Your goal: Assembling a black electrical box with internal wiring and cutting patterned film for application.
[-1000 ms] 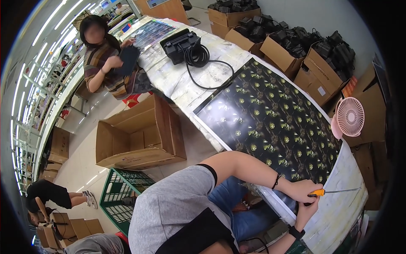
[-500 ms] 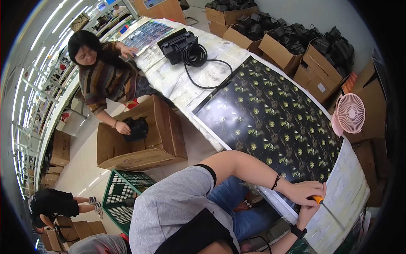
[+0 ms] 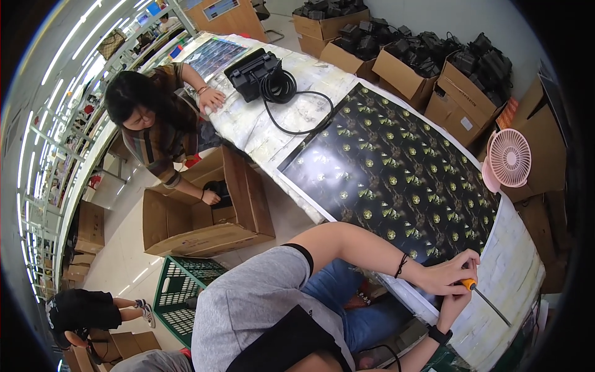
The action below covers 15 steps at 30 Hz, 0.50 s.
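My left hand (image 3: 449,273), with a black cord bracelet at its wrist, bends its fingers over a screwdriver (image 3: 468,284) with an orange handle. The long metal shaft points down and right over the table. From below, my right hand (image 3: 454,305), with a dark watch on its wrist, closes against the same handle; its fingers are partly hidden. Both hands meet at the near right corner of a glossy black sheet (image 3: 396,167) printed with green and yellow motifs. The sheet lies flat on the pale, worn table (image 3: 273,139).
A black boxy device (image 3: 254,75) with a coiled cable stands beyond the sheet. A pink fan (image 3: 509,157) stands at the right edge. Cartons (image 3: 458,103) of black devices line the wall. At left, a co-worker (image 3: 139,118) reaches into a carton (image 3: 248,192) near a green crate (image 3: 176,291).
My left fingers have lifted and spread slightly over the handle, and the shaft, blurred before, is sharp. The co-worker's hand has gone deeper into the carton; their other hand has shifted along the table.
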Motion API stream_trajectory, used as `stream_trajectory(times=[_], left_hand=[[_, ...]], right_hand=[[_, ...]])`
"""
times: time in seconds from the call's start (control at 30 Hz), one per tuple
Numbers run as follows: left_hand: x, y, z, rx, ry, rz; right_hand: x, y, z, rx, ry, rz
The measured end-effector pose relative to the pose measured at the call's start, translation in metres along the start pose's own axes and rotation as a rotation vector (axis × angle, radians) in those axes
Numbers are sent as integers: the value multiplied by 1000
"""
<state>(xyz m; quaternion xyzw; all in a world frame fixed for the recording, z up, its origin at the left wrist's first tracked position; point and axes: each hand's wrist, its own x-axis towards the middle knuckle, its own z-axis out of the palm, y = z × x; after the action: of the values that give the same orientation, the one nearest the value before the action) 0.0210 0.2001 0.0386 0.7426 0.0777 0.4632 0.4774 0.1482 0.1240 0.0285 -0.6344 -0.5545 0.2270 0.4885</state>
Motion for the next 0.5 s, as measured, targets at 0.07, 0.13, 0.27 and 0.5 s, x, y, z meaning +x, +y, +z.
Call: stream_trajectory(times=[0.07,0.13,0.27,0.5], left_hand=[[1,0,1,39,49,37],[0,0,-1,40,42,25],[-1,-1,0,48,16,30],[-3,-5,2,33,4,39]], right_hand=[[-2,23,-8,-57,-20,36],[-3,26,-7,-48,-18,48],[-4,32,-9,-2,-24,77],[-2,9,-6,23,-55,28]])
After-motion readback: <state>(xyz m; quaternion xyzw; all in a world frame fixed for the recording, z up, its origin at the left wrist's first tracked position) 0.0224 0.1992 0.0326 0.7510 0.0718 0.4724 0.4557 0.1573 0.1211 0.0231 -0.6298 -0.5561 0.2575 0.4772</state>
